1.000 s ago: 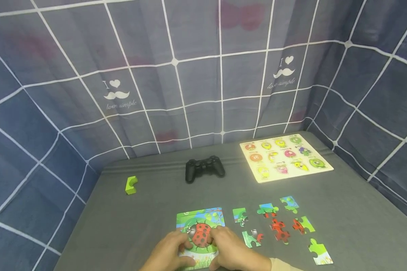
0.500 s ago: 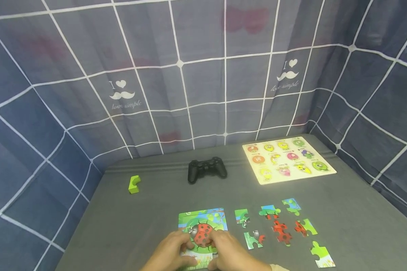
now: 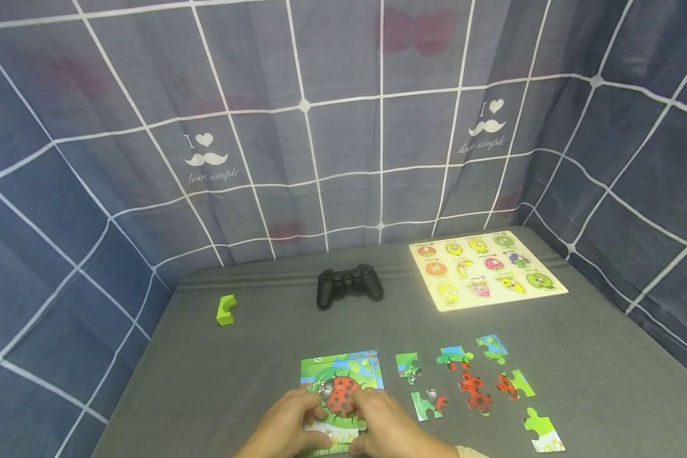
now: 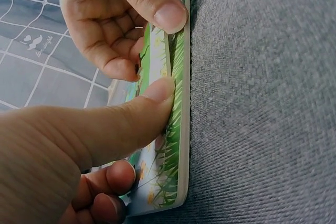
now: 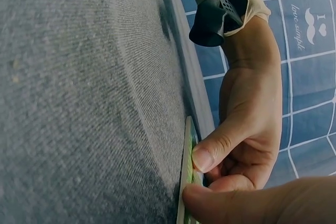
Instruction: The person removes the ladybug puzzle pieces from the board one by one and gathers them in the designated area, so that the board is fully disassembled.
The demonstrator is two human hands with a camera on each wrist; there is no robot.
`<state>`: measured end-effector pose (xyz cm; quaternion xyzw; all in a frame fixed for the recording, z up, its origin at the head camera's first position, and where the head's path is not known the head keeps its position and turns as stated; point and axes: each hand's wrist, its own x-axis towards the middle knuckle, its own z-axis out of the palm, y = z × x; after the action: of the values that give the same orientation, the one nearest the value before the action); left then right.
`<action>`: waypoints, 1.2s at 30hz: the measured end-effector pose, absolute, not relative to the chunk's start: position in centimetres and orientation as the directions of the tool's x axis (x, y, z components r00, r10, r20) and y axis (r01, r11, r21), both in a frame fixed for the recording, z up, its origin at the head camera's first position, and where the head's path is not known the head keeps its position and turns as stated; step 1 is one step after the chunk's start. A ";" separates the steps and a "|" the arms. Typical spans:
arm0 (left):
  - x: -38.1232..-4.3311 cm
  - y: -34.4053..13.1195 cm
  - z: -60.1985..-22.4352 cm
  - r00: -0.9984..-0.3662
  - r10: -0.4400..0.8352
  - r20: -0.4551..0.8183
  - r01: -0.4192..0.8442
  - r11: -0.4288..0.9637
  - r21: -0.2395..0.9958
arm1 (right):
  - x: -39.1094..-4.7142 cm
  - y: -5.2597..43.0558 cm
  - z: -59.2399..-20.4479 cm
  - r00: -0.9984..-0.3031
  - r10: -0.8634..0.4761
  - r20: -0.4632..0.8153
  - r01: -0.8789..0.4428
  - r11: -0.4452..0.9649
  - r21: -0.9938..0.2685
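Note:
A ladybug jigsaw puzzle [image 3: 339, 366] lies near the front edge in the head view, its picture partly covered by both hands. My left hand [image 3: 292, 420] holds it from the left, fingers curled and thumb at the lower border. From the right, my right hand [image 3: 383, 420] grips it with thumb and curled fingers. In the left wrist view, both thumbs touch the grassy border [image 4: 176, 150]. Between them the edge of a flowered puzzle piece [image 4: 160, 51] stands slightly proud of the border. Fingertips under or behind the pieces are partly hidden.
Several loose ladybug puzzle pieces [image 3: 475, 393] lie to the right. A fruit picture board [image 3: 443, 304] rests at the back right, a black game controller [image 3: 348, 280] at the back middle, and a green block [image 3: 224, 312] at the left. A checked curtain [image 3: 343, 140] surrounds the table.
The head view has shifted slightly, so everything sits a little further right. Both hands stay on the ladybug puzzle with hardly any movement.

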<state>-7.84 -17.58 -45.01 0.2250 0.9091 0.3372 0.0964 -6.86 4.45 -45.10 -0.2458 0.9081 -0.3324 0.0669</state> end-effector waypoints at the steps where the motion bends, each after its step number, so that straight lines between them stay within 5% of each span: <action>1: -7.8 -17.6 -45.0 -0.880 0.474 -0.033 0.337 0.670 0.662 | -6.8 4.5 -45.1 -0.869 -0.492 0.043 -0.403 0.656 -0.638; 13: -7.6 -17.3 -45.2 -0.877 0.474 -0.077 0.299 0.665 0.685 | -6.2 7.0 -44.7 -0.860 -0.507 0.058 -0.398 0.596 -0.698; 24: -7.4 -17.4 -45.0 -0.883 0.461 -0.086 0.285 0.673 0.682 | -4.0 20.3 -46.0 -0.948 -0.311 0.075 -0.221 0.467 -0.856; 32: -7.6 -17.6 -44.7 -0.881 0.470 -0.049 0.316 0.662 0.680 | -1.9 29.2 -46.2 -0.995 -0.028 -0.094 0.050 0.678 -0.733; 36: -7.9 -17.6 -44.5 -0.891 0.453 -0.031 0.320 0.675 0.665 | -1.4 31.0 -45.4 -0.997 0.070 -0.008 0.059 0.762 -0.645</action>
<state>-7.88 -17.61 -44.51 0.2126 0.9099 0.3428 0.0969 -1.42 31.01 -45.42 0.0344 0.9386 -0.3432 -0.0082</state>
